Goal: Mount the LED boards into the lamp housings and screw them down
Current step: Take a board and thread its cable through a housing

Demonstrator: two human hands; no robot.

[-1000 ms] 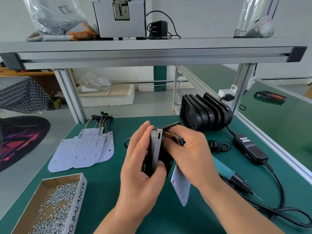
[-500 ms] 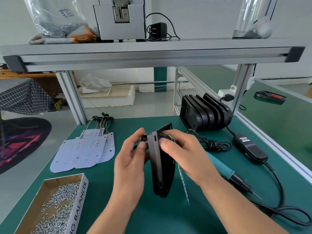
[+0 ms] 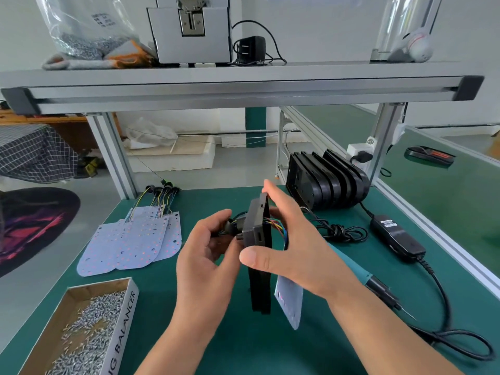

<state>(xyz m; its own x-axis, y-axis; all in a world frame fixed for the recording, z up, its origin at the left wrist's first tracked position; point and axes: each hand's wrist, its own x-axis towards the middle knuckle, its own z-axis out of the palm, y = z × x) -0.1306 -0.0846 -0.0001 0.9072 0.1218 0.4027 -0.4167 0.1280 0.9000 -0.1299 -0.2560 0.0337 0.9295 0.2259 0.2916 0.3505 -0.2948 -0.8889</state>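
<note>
A black lamp housing (image 3: 259, 277) stands on edge above the green table, its narrow side toward me. My right hand (image 3: 292, 247) holds it, thumb on the near side and fingers behind its top. Coloured wires (image 3: 276, 226) run from the housing to a white LED board (image 3: 289, 301) that hangs under my right palm. My left hand (image 3: 205, 255) pinches a black plug and cable (image 3: 230, 228) at the housing's back. More LED boards (image 3: 132, 239) lie fanned at the left. A row of black housings (image 3: 324, 182) leans at the back right.
A cardboard box of screws (image 3: 81, 328) sits at the front left. An electric screwdriver (image 3: 378, 288) with a teal grip lies at the right, its cable (image 3: 460, 345) looping to a black power adapter (image 3: 397, 236). An aluminium shelf (image 3: 243, 87) spans overhead.
The housing has risen and turned further on edge. My left hand left the housing's side and now pinches the plug at its back. My right hand's grip has opened wider around it.
</note>
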